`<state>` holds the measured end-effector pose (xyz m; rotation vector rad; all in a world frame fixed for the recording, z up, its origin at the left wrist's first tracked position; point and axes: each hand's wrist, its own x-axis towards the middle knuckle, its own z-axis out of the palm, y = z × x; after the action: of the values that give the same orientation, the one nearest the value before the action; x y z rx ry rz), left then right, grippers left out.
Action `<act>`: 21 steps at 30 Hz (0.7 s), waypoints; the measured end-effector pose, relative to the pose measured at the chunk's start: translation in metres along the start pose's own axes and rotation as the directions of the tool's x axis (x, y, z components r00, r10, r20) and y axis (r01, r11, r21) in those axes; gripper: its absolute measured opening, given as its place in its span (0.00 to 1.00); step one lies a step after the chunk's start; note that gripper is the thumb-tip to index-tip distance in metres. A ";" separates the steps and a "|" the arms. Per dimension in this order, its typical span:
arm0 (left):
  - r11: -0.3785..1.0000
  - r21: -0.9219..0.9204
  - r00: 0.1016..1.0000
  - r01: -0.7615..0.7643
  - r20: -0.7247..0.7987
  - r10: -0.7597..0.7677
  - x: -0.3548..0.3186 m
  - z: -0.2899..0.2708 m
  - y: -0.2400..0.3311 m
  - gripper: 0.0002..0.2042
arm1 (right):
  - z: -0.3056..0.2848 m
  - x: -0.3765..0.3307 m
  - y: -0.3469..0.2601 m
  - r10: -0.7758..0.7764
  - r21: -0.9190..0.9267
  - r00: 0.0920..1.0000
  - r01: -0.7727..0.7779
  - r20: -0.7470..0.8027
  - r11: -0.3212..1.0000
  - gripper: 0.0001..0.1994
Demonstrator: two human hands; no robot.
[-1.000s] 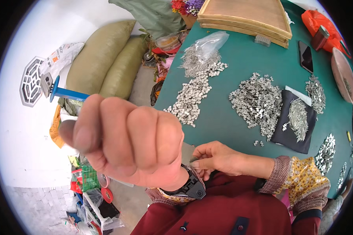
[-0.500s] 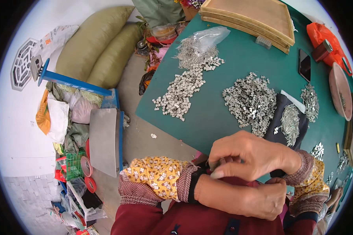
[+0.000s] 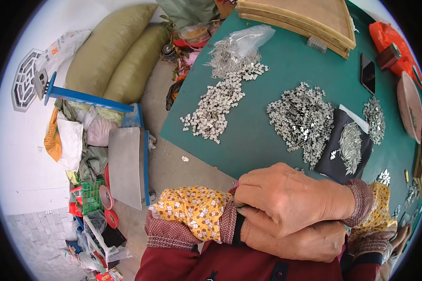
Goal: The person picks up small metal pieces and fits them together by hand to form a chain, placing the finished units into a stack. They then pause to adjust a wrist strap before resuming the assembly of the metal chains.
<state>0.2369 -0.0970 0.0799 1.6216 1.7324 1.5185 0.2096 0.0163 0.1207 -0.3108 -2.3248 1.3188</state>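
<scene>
My right hand (image 3: 286, 196) reaches across from the right and lies over my left forearm. Its fingers are closed at the cuff of my left sleeve (image 3: 227, 220), where a dark inner cuff (image 3: 238, 229) shows; the grip itself is partly hidden. Under it, my left hand (image 3: 321, 241) points right in front of my dark red clothes, curled with knuckles up, so its palm and anything inside stay out of sight. Both arms wear yellow flowered sleeve covers. Beyond the hands, a dark cloth pad (image 3: 328, 159) bears a heap of thin metal pins (image 3: 350, 149).
On the green table (image 3: 206, 159) lie heaps of small metal pieces (image 3: 300, 119), paler pieces (image 3: 215, 110) and pins under a plastic bag (image 3: 253, 40). Wooden trays (image 3: 295, 21), a phone (image 3: 367, 75) and a pink bowl (image 3: 409, 107) stand farther off. A metal-topped stand (image 3: 126, 166) is left.
My right hand has shifted slightly left and down onto my left wrist, its raised thumb and fingers now closing at the sleeve cuff. The view has tilted a little.
</scene>
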 end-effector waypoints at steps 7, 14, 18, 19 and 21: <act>0.989 0.006 0.978 -0.147 0.147 0.145 0.002 -0.001 -0.004 0.10 | 0.011 -0.006 0.003 0.239 0.159 0.961 -0.217 -0.136 0.963 0.04; 0.957 -0.020 0.917 -0.291 0.279 0.285 0.003 -0.001 -0.006 0.09 | 0.012 -0.013 0.011 0.374 0.248 0.916 -0.332 -0.144 0.910 0.03; 0.924 -0.032 0.864 -0.381 0.342 0.368 0.006 -0.003 -0.007 0.09 | -0.005 -0.008 0.012 0.289 0.308 0.957 -0.277 0.008 0.910 0.05; 0.915 -0.034 0.850 -0.402 0.356 0.387 0.007 -0.003 -0.007 0.09 | -0.009 -0.006 0.013 0.218 0.333 0.975 -0.219 0.043 0.917 0.05; 0.895 -0.039 0.821 -0.445 0.382 0.425 0.010 -0.004 -0.007 0.09 | -0.005 -0.005 0.017 0.123 0.240 0.992 -0.120 0.004 0.963 0.05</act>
<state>0.2278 -0.0889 0.0797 2.2805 1.2501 1.2112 0.2156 0.0270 0.1069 -0.3857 -2.1364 1.6346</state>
